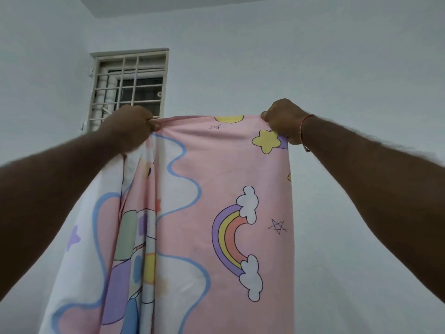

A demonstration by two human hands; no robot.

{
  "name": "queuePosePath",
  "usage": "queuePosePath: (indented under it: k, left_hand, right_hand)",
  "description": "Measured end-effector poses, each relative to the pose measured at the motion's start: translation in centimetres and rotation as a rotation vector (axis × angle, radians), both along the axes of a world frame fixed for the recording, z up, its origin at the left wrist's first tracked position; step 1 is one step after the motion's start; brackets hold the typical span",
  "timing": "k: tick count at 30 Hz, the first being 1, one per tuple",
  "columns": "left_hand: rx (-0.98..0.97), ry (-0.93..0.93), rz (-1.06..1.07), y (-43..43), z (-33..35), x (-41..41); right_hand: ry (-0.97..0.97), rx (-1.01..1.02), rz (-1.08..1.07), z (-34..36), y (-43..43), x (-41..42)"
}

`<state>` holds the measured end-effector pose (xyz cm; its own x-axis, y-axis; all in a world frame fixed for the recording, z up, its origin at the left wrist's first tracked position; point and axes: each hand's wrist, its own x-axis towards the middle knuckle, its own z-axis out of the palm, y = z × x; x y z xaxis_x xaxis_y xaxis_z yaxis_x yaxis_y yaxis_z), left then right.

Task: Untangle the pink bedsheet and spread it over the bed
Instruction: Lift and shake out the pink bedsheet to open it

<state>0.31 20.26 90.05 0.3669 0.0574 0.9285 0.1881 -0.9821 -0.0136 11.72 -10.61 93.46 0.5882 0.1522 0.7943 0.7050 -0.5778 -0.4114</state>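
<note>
The pink bedsheet [212, 189], printed with rainbows, clouds and yellow stars, hangs in front of me from its top edge. My left hand [130, 126] grips the top edge at the left, where the cloth bunches into vertical folds. My right hand [281, 121] grips the top edge at the right corner; a red thread sits on that wrist. Between the hands the edge is stretched flat. The sheet's lower part runs out of the bottom of the view. The bed is not in view.
A pale wall [313, 56] fills the background. A barred window [130, 85] sits high on the wall behind my left hand. The ceiling corner shows at the top.
</note>
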Motion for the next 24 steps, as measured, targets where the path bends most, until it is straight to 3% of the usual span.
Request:
queuePosePath:
  k: [5,8,12,15,19,24]
  left_hand:
    - [-0.077,0.141,-0.141,0.0,-0.7,-0.5]
    - [-0.178,0.216,-0.356,-0.6,-5.3,0.8]
    - [-0.166,0.514,-0.657,-2.7,-18.5,4.4]
    - [-0.146,0.739,-0.777,-5.8,-31.5,5.6]
    - [-0.476,0.89,-0.883,-10.0,-48.3,2.8]
    - [-0.798,0.926,-0.988,-13.2,-59.5,-2.2]
  right_hand:
    - [0.123,0.059,0.322,-2.1,-1.1,-1.0]
    - [0.193,0.13,0.466,-8.1,-0.6,0.1]
    - [0.341,0.001,0.477,-24.8,2.7,2.7]
    - [0.742,0.053,0.598,-40.0,4.3,0.9]
    - [1.171,0.291,0.606,-56.2,3.7,-4.7]
    - [1.446,0.403,0.522,-65.6,0.8,-10.6]
